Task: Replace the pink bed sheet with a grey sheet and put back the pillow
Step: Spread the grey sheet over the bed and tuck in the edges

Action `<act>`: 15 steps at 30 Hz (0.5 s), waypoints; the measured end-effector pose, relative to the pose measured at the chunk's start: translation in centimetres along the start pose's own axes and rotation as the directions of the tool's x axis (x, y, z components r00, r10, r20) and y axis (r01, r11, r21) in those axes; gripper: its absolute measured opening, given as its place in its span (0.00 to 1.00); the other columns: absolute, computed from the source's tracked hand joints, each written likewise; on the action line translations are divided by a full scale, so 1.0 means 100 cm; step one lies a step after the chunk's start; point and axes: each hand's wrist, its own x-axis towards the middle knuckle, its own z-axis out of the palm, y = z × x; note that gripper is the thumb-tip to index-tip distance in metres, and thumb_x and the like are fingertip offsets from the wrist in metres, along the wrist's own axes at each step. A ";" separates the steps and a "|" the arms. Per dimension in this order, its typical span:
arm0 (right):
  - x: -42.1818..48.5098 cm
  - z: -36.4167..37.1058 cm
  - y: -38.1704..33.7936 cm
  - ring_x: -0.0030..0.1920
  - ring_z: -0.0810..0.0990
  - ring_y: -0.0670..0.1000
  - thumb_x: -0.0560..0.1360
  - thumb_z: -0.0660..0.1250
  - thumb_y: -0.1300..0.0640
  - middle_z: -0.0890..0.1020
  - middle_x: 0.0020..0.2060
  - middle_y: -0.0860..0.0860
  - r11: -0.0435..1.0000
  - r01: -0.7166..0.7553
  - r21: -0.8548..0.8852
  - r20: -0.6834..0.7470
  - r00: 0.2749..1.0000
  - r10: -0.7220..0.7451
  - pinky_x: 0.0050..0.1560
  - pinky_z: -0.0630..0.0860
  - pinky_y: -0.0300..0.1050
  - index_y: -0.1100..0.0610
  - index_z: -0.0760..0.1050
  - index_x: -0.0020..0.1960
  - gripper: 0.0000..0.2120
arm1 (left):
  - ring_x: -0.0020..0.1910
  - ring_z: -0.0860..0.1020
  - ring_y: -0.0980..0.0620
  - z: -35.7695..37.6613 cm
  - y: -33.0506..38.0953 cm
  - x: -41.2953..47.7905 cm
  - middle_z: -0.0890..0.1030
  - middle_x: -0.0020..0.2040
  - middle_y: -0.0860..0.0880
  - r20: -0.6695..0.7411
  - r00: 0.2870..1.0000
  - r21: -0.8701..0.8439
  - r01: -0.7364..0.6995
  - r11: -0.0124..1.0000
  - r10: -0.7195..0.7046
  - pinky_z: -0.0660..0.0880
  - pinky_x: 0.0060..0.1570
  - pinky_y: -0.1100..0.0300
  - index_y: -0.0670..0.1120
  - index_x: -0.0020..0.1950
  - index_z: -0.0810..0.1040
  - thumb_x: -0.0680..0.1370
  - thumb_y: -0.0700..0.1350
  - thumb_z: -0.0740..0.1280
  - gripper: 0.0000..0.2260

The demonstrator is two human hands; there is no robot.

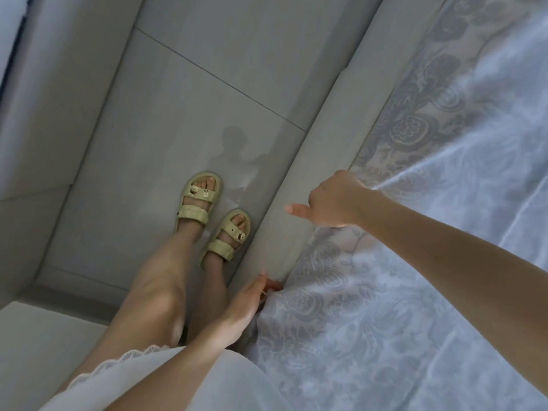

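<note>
A grey sheet (400,307) with a floral pattern covers the bed on the right. Its edge runs along the padded bed rail (323,120). My right hand (335,200) grips the sheet's edge at the rail, fingers curled into the cloth and thumb pointing left. Lower down, my left hand (252,295) reaches to the same edge with fairly straight fingers. Its fingertips press at the seam between sheet and rail and are partly hidden by the cloth. No pillow or pink sheet is in view.
I stand on a pale tiled floor (184,93) in a narrow aisle, my feet in yellow sandals (201,200) close to the rail. A light wall or cabinet face (53,114) borders the aisle on the left.
</note>
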 end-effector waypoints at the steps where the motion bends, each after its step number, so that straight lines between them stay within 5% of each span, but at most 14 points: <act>1: -0.005 0.003 -0.012 0.34 0.73 0.50 0.77 0.34 0.34 0.72 0.28 0.50 0.998 0.033 0.053 -0.051 0.998 -0.030 0.57 0.70 0.51 0.56 0.67 0.29 0.36 | 0.44 0.78 0.53 -0.001 -0.003 0.001 0.81 0.46 0.47 -0.002 1.000 -0.016 0.005 1.000 -0.005 0.72 0.36 0.68 0.47 0.46 0.81 0.83 0.56 0.49 0.24; 4: -0.024 0.026 -0.044 0.42 0.74 0.52 0.78 0.35 0.36 0.71 0.30 0.50 0.981 0.126 0.147 -0.102 0.988 -0.112 0.58 0.65 0.50 0.54 0.66 0.31 0.32 | 0.51 0.79 0.49 -0.005 -0.012 -0.003 0.82 0.51 0.45 -0.025 1.000 -0.058 0.007 0.998 -0.009 0.72 0.45 0.62 0.49 0.48 0.83 0.82 0.58 0.47 0.26; 9: -0.020 0.054 -0.076 0.59 0.74 0.55 0.78 0.33 0.36 0.80 0.52 0.57 0.983 0.104 0.153 0.050 0.992 -0.113 0.66 0.57 0.51 0.58 0.79 0.47 0.40 | 0.51 0.81 0.52 -0.010 -0.033 -0.012 0.84 0.51 0.47 0.026 1.000 -0.227 -0.003 0.974 0.009 0.74 0.47 0.61 0.46 0.54 0.79 0.82 0.57 0.47 0.24; 15: 0.001 0.064 -0.104 0.70 0.67 0.57 0.77 0.35 0.32 0.69 0.70 0.57 0.989 -0.054 0.138 0.372 0.928 -0.001 0.66 0.62 0.50 0.58 0.66 0.71 0.41 | 0.50 0.80 0.59 -0.008 -0.037 -0.021 0.83 0.50 0.52 0.085 0.995 -0.216 -0.026 0.976 0.046 0.71 0.44 0.67 0.48 0.53 0.78 0.82 0.57 0.46 0.23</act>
